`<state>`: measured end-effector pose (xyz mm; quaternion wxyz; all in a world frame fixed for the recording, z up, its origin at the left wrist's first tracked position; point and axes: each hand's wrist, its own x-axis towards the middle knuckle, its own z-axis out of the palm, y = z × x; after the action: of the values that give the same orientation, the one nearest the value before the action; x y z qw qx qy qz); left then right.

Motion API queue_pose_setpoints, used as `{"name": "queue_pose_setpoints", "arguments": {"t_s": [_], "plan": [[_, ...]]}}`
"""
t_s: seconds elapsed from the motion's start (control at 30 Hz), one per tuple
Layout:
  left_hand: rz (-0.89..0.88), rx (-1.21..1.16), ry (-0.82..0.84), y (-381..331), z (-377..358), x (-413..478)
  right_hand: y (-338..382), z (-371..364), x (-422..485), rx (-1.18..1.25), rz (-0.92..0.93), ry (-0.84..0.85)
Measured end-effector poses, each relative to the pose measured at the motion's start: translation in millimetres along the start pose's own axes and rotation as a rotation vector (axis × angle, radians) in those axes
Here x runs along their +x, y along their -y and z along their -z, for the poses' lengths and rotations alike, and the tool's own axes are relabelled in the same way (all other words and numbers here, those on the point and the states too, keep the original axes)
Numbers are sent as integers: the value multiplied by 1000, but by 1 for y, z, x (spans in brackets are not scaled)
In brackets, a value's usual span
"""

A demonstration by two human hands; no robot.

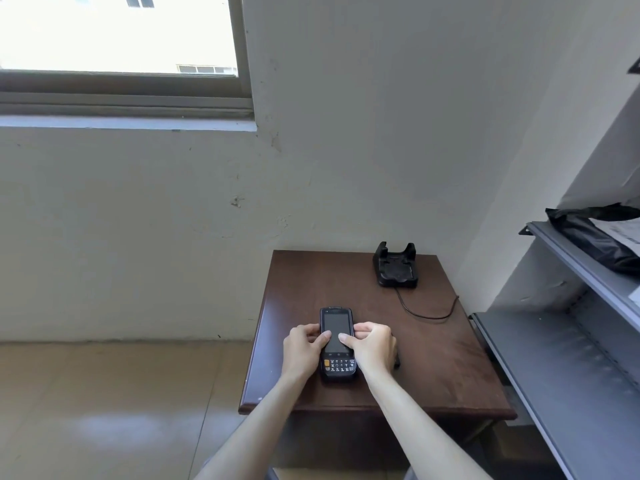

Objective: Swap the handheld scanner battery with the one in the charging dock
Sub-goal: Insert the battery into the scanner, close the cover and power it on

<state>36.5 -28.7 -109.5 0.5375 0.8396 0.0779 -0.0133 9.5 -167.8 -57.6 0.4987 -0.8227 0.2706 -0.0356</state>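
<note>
Both hands grip the scanner (337, 342) on the brown table (433, 358), face up.

L hand (302, 348) holds the left side of the scanner, fingers curled on its edge and thumb laid on the dark screen; R hand (372, 346) does the same on the right side, thumb tip on the screen very near to the L thumb. Scanner lies flat near the front of the table, keypad end toward the person, w/ one yellow key at the left. Charging dock (395, 266) stands at the back of the table, well apart from the scanner; if a battery sits inside, I cannot tell. Its black cable (429, 315) curves to the right edge. Grey metal shelf (571, 358) stands beside the table on the right, w/ a black bag (595, 237) on an upper level.
</note>
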Motion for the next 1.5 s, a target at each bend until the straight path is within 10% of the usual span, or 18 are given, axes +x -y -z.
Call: {"name": "queue_pose_setpoints", "arguments": {"t_s": [1.5], "plan": [[16, 2, -60, -17, 17, -17, -9, 48, 15, -125, 234, 90]]}}
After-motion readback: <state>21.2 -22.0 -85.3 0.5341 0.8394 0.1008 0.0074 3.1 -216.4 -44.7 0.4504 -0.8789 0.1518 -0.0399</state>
